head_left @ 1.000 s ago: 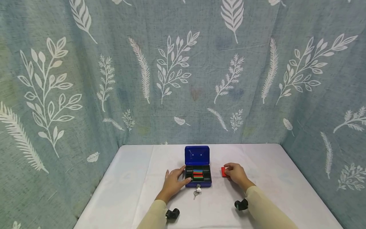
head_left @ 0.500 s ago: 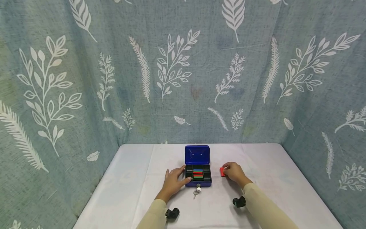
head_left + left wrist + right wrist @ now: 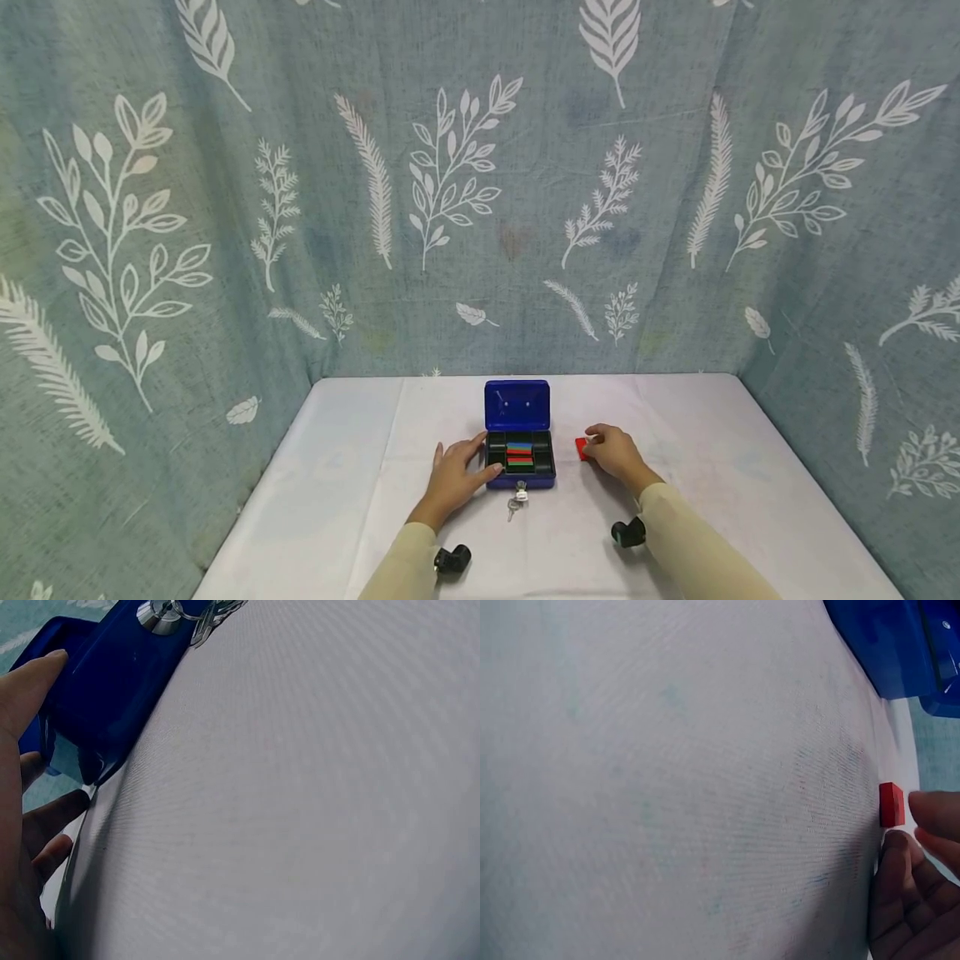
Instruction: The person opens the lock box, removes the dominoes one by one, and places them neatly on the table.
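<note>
A blue cash box (image 3: 521,482) stands on the table, its lid (image 3: 517,405) raised and a black compartmented tray inside. Blue, red and green bar-like pieces (image 3: 520,455) lie in the tray's middle compartment. My left hand (image 3: 454,483) rests against the box's left side, its thumb on the front left corner and its other fingers spread. To the box's right, a small red block (image 3: 890,805) stands on the cloth. My right hand (image 3: 618,454) is beside it, fingertips very close; in the right wrist view a narrow gap separates fingers and block.
Keys (image 3: 514,505) hang from the lock on the box's front. A white cloth (image 3: 375,500) covers the table. A patterned curtain (image 3: 480,192) surrounds the back and sides. Each wrist carries a small black camera (image 3: 453,559).
The red block and my right hand have shifted slightly left, towards the cash box; movement in the last half second is tiny. My left hand has stayed on the box.
</note>
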Available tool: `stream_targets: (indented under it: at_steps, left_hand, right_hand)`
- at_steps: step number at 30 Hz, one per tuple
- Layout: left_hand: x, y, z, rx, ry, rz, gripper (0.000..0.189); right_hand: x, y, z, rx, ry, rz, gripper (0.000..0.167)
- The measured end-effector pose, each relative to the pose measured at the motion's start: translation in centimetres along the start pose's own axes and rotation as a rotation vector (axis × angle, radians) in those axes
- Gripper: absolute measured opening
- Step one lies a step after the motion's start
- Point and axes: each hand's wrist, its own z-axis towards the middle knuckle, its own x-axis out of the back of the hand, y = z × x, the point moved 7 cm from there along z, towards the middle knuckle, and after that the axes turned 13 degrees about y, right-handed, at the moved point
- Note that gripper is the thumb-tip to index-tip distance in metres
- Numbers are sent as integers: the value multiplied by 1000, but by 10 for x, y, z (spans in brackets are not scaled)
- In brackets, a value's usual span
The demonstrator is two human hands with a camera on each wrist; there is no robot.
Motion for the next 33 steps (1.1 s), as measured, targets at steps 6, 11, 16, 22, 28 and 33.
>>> stream_targets:
  at_steps: [6,11,16,22,28,33]
  left_hand:
    - [-1,-2,0,9,-4,5,81]
    - [-1,-1,0,13,-5,-1,81]
    - [0,-1,1,18,-2,-3,81]
    - [-1,0,0,19,-4,-3,81]
    - [-1,1,0,20,-5,-2,81]
    - [-1,1,1,32,-5,2,82]
  right_hand:
    - [-3,0,-1,-13,-33,2,44]
    - [-4,-1,-1,7,-44,-29,42]
    - [-5,-1,0,24,-50,-39,40]
    - [-6,0,-1,24,-64,-48,39]
    - [-6,4,0,-9,-49,-10,41]
    - [-3,9,1,-29,-40,41,41]
